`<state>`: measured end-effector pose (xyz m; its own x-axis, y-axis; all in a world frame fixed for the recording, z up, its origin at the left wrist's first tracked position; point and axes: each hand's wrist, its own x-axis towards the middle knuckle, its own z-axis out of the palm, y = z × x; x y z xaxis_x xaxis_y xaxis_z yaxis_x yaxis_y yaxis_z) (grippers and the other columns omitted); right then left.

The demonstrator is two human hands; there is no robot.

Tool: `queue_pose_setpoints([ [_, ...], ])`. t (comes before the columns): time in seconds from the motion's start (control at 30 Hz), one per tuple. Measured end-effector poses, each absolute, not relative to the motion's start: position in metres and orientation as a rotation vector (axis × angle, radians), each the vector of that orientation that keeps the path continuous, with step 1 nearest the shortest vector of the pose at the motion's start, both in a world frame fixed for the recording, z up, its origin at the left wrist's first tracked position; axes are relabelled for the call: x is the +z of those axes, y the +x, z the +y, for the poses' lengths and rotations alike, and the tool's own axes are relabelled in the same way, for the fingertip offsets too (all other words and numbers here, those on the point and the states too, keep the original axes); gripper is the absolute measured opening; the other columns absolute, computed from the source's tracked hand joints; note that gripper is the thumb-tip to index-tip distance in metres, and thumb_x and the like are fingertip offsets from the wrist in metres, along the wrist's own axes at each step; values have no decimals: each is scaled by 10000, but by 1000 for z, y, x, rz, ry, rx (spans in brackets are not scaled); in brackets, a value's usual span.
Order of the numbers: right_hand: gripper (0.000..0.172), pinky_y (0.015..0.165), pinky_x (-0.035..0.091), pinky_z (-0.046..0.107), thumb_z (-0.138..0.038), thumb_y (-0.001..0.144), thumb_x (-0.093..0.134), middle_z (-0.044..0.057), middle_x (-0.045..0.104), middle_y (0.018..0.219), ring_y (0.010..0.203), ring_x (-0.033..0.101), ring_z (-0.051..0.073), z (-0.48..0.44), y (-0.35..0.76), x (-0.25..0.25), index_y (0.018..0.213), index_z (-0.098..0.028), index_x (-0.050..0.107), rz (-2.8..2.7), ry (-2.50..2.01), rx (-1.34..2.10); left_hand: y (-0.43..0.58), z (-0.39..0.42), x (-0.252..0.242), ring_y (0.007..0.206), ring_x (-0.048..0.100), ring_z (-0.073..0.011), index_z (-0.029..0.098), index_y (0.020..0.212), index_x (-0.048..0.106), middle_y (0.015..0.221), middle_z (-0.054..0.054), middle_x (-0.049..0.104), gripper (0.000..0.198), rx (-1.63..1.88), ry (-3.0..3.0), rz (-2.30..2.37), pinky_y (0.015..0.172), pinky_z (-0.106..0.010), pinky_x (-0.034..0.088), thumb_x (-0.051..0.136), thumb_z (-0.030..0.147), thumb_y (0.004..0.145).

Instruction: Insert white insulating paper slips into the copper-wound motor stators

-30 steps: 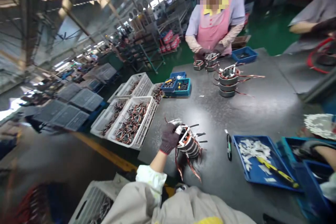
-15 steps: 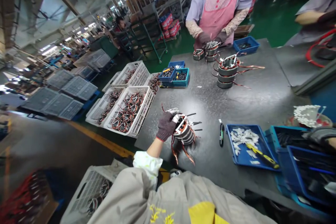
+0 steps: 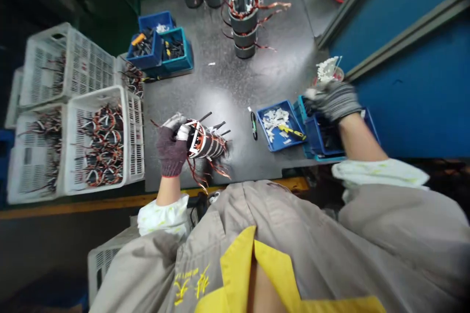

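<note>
My left hand [image 3: 172, 149], in a dark knitted glove with pale fingertips, is closed on the near end of a motor stator [image 3: 212, 145] lying on its side on the table. Copper-coloured wires trail from the stator toward me, and several black sleeves stick out on its far side. My right hand [image 3: 337, 100], in a grey striped glove, is over the teal and blue bins of dark parts [image 3: 323, 134]. Its fingers are blurred, so what they hold, if anything, does not show. Just beyond it stands a bundle of thin white tubes [image 3: 328, 69].
A blue tray [image 3: 272, 147] carries white pieces and a yellow-handled cutter [image 3: 292, 131]; a black marker [image 3: 253, 124] lies beside it. Stacked stators [image 3: 245, 24] stand farther back. White crates [image 3: 134, 142] of wound parts are at left, a blue partition [image 3: 414, 102] at right.
The view has swung right and down. My right hand, earlier at the right edge, now shows fully above the bins. My left hand keeps its hold on the stator.
</note>
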<state>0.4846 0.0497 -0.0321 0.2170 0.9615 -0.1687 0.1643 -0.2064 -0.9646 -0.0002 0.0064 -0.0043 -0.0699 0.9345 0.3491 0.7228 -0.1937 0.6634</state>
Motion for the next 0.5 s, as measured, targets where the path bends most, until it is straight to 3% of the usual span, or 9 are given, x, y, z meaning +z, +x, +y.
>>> queue_pose_setpoints([
  [0.1, 173, 929, 635, 387, -131, 859, 872, 97, 771, 918, 1046, 732, 252, 22, 390, -78, 802, -233, 744, -1111, -1645, 1302, 0, 6, -3, 1369, 740, -312, 250, 1224, 808, 1322, -118, 822, 305, 1151, 1916, 1767, 1295, -567, 544, 684, 476, 1064],
  [0.17, 195, 757, 610, 339, -191, 807, 892, 40, 744, 784, 789, 711, 205, 3, 323, -108, 754, -219, 706, -1020, -1621, 1475, 0, 5, -3, 1373, 737, -336, 260, 1220, 814, 1313, -130, 817, 318, 1159, 1904, 1748, 1306, -600, 536, 699, 513, 1065],
  [0.27, 209, 627, 547, 265, -320, 843, 845, -5, 713, 724, 661, 647, 153, -14, 263, -145, 790, -232, 664, -808, -1590, 1593, 1, 5, -3, 1357, 750, -323, 269, 1209, 822, 1305, -125, 820, 316, 1170, 1897, 1774, 1285, -581, 564, 700, 525, 1070],
  [0.5, 258, 609, 530, 261, -425, 825, 802, -26, 663, 715, 657, 620, 153, -14, 248, -183, 828, -254, 609, -627, -1524, 1645, 0, 5, -4, 1364, 755, -293, 246, 1233, 817, 1348, -124, 828, 301, 1154, 1938, 1803, 1285, -559, 560, 673, 465, 1084],
])
